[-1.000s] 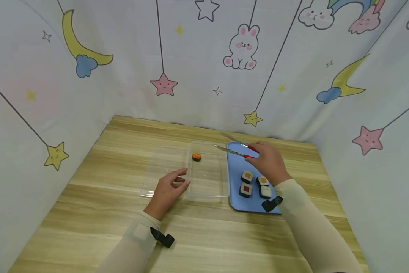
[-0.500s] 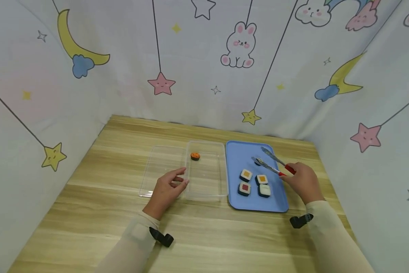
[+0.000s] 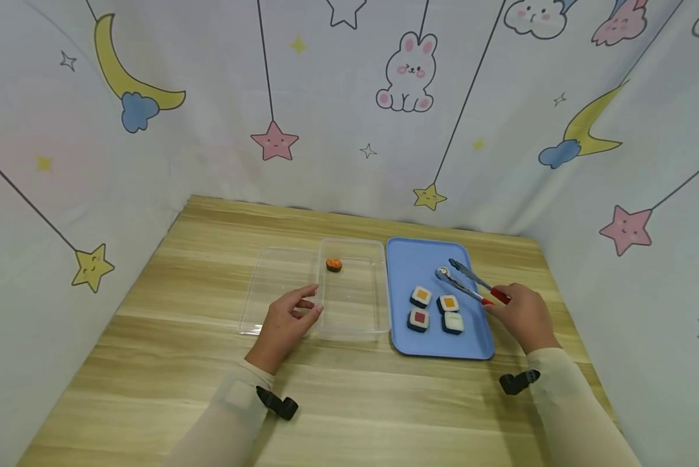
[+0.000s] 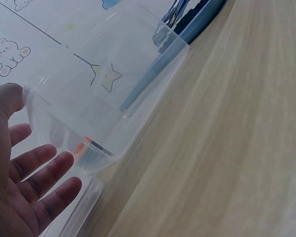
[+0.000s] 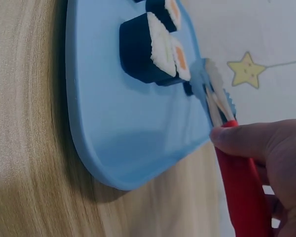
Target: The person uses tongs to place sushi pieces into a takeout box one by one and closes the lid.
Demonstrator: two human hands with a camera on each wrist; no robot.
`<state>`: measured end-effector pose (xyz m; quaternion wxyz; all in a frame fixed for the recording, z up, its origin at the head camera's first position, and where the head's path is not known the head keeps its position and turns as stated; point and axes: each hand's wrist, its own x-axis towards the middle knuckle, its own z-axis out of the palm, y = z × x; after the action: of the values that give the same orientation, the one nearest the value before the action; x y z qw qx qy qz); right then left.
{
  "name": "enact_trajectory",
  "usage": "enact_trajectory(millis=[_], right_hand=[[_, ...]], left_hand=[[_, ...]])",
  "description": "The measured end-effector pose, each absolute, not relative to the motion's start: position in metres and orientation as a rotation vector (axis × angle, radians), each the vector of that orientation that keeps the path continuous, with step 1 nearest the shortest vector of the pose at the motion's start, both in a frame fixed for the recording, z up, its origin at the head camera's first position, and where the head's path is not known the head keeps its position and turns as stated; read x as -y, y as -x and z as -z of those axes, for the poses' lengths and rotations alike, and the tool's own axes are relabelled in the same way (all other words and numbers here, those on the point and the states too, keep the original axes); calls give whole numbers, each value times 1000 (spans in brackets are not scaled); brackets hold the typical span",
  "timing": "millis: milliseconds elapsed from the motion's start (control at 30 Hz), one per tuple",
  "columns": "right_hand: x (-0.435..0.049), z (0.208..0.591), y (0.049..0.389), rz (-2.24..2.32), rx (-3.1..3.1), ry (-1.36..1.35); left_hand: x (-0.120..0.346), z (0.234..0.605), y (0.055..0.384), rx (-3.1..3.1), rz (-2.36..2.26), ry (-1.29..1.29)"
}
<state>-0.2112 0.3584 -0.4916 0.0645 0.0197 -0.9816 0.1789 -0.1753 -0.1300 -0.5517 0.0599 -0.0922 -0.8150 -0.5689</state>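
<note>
My right hand [image 3: 524, 314] grips red-handled metal tongs [image 5: 244, 190] over the right side of a blue tray [image 3: 422, 259]. The tongs' tips are spread; one reaches a small round sushi piece [image 3: 442, 272], partly covered by it, near the tray's back. Nearer the front of the tray sit several square sushi rolls [image 3: 421, 296] with dark wraps and yellow, red or white tops. My left hand [image 3: 285, 327] has its fingers relaxed, thumb and fingertips right at the near left wall of a clear plastic box [image 3: 355, 318]. One orange-topped sushi [image 3: 334, 264] lies inside the box.
A clear plastic lid [image 3: 279, 272] lies left of the box, partly behind my left hand. The box stands close against the tray's left edge. All rest on a wood-grain table [image 3: 338, 402], with a printed white curtain [image 3: 338, 175] round its back and sides.
My right hand has moved with the tongs from the tray's back left to its right side, and the tips have come down to the round sushi. The left hand has stayed at the box.
</note>
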Motion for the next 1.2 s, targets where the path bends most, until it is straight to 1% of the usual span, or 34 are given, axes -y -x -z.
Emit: enact_trajectory(millis=[433, 600, 900, 1200], right_hand=[[-356, 493, 209, -548, 2966, -52], [-354, 490, 208, -566, 2930, -90], [-340, 465, 217, -590, 2864, -157], [-304, 433, 230, -639, 2887, -243]], left_hand=[[129, 550, 175, 2482, 1740, 257], [129, 550, 175, 2479, 1740, 252], [130, 552, 175, 2472, 1732, 254], [130, 550, 175, 2487, 1724, 264]])
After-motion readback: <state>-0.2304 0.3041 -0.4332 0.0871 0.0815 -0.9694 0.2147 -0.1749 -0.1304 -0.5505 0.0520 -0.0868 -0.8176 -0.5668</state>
